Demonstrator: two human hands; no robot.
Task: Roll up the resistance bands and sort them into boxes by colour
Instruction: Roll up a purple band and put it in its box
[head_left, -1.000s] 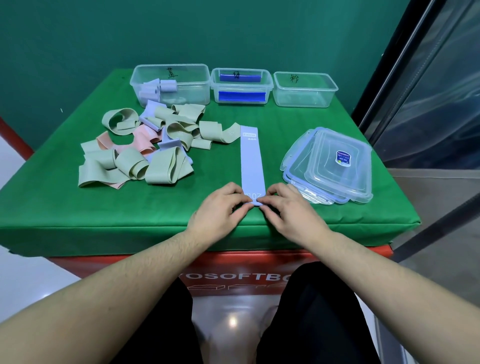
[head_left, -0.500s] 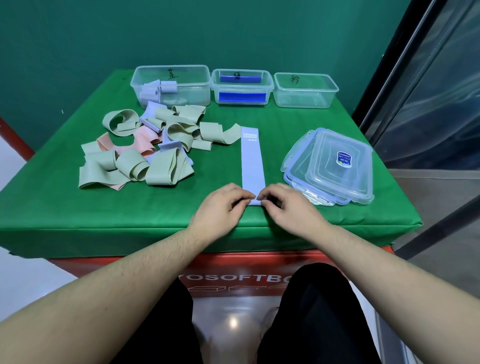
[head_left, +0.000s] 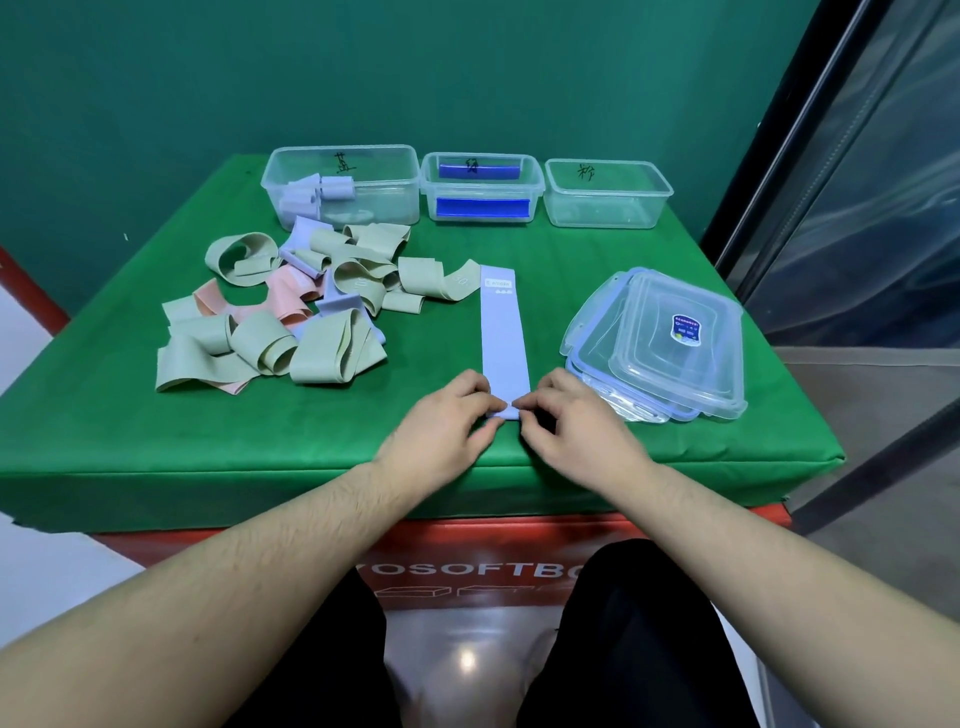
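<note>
A lilac resistance band (head_left: 503, 332) lies flat and lengthwise on the green table (head_left: 156, 447), its near end curled into a small roll. My left hand (head_left: 447, 421) and my right hand (head_left: 571, 421) pinch that rolled end from either side. A loose pile of green, pink and lilac bands (head_left: 291, 317) lies to the left. Three clear boxes stand at the back: the left box (head_left: 363, 176) holds rolled lilac bands, the middle box (head_left: 480, 189) carries blue strips, the right box (head_left: 605, 195) looks bare inside.
A stack of clear lids (head_left: 670, 343) lies right of the lilac band, close to my right hand. The table's front edge runs just below my hands, above a red base (head_left: 519, 561). A dark glass panel (head_left: 857, 208) stands at the right.
The band's near end has been turned over into a small roll, hiding its printed marking. My fingers have curled tighter on it; the flat part is slightly shorter.
</note>
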